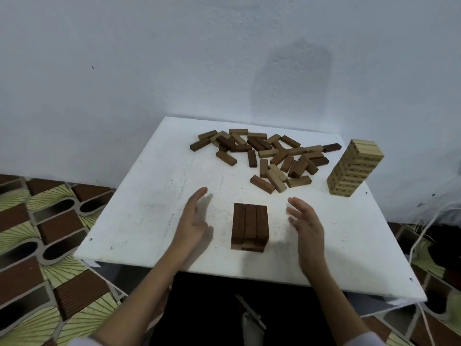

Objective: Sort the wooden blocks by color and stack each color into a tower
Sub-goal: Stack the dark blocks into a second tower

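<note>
A low tower of dark brown blocks [250, 224] stands near the front middle of the white table [139, 208], with three blocks side by side on top. My left hand [193, 221] hovers to its left, fingers straight, holding nothing. My right hand [305, 224] hovers to its right, fingers spread and empty. Neither hand touches the tower. A pile of loose blocks [267, 156] in dark, mid-brown and light wood lies at the back of the table. A tall tower of light blocks [354, 168] stands at the back right.
A pale wall [224, 58] rises directly behind the table. A patterned brown and green floor mat [45, 245] lies to the left and right. A white cord [421, 236] hangs past the table's right side. My dark-clothed lap [224, 308] is below the front edge.
</note>
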`<action>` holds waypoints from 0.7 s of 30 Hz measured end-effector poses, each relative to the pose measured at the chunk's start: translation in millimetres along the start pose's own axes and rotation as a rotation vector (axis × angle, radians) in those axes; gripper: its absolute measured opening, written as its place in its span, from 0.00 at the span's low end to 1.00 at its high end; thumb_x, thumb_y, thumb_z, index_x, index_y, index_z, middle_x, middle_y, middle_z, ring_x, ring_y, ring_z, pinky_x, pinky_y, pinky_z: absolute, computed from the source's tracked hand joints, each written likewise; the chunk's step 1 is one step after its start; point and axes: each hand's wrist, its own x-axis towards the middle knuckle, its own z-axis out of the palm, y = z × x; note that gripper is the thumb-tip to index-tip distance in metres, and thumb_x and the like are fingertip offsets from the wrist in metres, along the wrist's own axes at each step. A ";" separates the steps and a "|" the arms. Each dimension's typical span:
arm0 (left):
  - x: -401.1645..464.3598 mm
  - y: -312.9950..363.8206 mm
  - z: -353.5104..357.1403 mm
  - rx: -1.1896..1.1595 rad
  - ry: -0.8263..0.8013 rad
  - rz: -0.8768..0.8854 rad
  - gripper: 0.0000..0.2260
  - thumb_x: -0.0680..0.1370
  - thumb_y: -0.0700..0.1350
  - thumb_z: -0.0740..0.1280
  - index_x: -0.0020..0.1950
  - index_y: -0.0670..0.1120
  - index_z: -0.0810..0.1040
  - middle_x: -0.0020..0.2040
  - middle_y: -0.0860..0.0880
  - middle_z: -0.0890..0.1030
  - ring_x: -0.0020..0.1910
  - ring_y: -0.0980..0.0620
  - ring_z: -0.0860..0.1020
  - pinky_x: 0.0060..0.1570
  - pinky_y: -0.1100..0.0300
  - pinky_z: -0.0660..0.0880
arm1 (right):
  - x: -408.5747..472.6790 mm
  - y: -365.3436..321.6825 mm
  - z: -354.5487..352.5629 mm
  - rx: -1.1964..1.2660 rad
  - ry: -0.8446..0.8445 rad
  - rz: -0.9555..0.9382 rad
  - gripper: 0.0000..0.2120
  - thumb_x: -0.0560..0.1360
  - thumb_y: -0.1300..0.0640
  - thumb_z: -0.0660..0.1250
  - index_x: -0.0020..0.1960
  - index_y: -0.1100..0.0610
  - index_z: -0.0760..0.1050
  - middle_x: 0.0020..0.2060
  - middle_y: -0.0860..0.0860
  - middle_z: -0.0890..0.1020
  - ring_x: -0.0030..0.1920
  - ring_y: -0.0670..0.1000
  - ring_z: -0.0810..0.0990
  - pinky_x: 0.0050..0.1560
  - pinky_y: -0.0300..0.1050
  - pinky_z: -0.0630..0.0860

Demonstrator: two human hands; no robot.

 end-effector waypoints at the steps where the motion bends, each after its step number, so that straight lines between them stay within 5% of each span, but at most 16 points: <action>1: 12.0 -3.5 -5.6 0.058 0.018 0.028 0.32 0.71 0.22 0.58 0.69 0.47 0.65 0.71 0.51 0.65 0.71 0.54 0.62 0.69 0.65 0.61 | 14.8 -3.6 -0.6 -0.132 -0.022 -0.009 0.18 0.78 0.68 0.54 0.60 0.53 0.73 0.60 0.49 0.77 0.57 0.46 0.75 0.59 0.41 0.72; 3: 37.0 -1.7 -8.8 0.175 0.021 0.074 0.28 0.72 0.24 0.58 0.69 0.44 0.66 0.69 0.50 0.67 0.71 0.52 0.63 0.70 0.59 0.58 | 41.4 -11.3 3.6 -0.417 -0.093 -0.099 0.14 0.78 0.67 0.57 0.60 0.59 0.75 0.58 0.54 0.78 0.57 0.51 0.76 0.56 0.37 0.71; 6: 77.3 4.6 -2.5 0.354 -0.027 0.105 0.26 0.75 0.27 0.59 0.71 0.43 0.66 0.71 0.47 0.66 0.71 0.51 0.62 0.66 0.66 0.56 | 75.4 -14.1 17.7 -0.748 -0.225 -0.256 0.17 0.74 0.69 0.61 0.62 0.63 0.74 0.62 0.59 0.75 0.61 0.56 0.72 0.58 0.37 0.65; 10: 124.4 -1.1 11.1 0.542 -0.193 0.103 0.26 0.75 0.31 0.62 0.73 0.41 0.63 0.74 0.43 0.62 0.73 0.46 0.58 0.69 0.58 0.57 | 103.6 -14.3 33.7 -1.076 -0.350 -0.238 0.18 0.74 0.65 0.62 0.64 0.59 0.73 0.71 0.56 0.64 0.66 0.59 0.65 0.65 0.49 0.64; 15: 157.3 -5.2 23.6 0.693 -0.294 0.148 0.28 0.76 0.34 0.61 0.75 0.41 0.58 0.77 0.46 0.55 0.75 0.47 0.53 0.71 0.54 0.55 | 112.9 -16.0 40.9 -1.162 -0.338 -0.260 0.11 0.71 0.58 0.70 0.52 0.61 0.75 0.63 0.56 0.68 0.59 0.57 0.68 0.56 0.44 0.67; 21: 174.3 -15.3 19.6 0.954 -0.415 0.170 0.26 0.79 0.41 0.58 0.77 0.43 0.54 0.78 0.48 0.53 0.76 0.50 0.51 0.73 0.46 0.55 | 119.1 -20.0 50.4 -1.051 -0.382 -0.095 0.31 0.65 0.56 0.75 0.62 0.61 0.66 0.64 0.59 0.67 0.64 0.56 0.65 0.56 0.43 0.67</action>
